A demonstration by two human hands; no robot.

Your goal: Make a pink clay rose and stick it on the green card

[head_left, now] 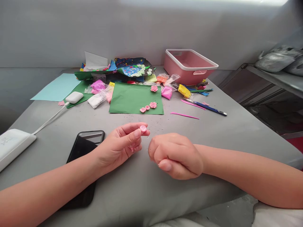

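Between the thumb and index finger of my left hand (124, 140) is a small pink clay rose (143, 128). Another bit of pink clay (131, 147) shows by the curled lower fingers of that hand. My right hand (176, 156) is closed in a fist just to the right, apart from the left; whatever it may hold is hidden. Beyond the hands lies a green sheet (130, 99) carrying several pink clay roses (153, 105), most near its lower right corner and one at its upper right.
A black phone (81, 151) lies under my left forearm. At left are a white power bank (16, 146), its cable and a white case (74, 97). Pink modelling tools (184, 115) and a blue cutter (210, 108) lie right. Clay packets (167, 92) and a pink bin (180, 69) stand behind.
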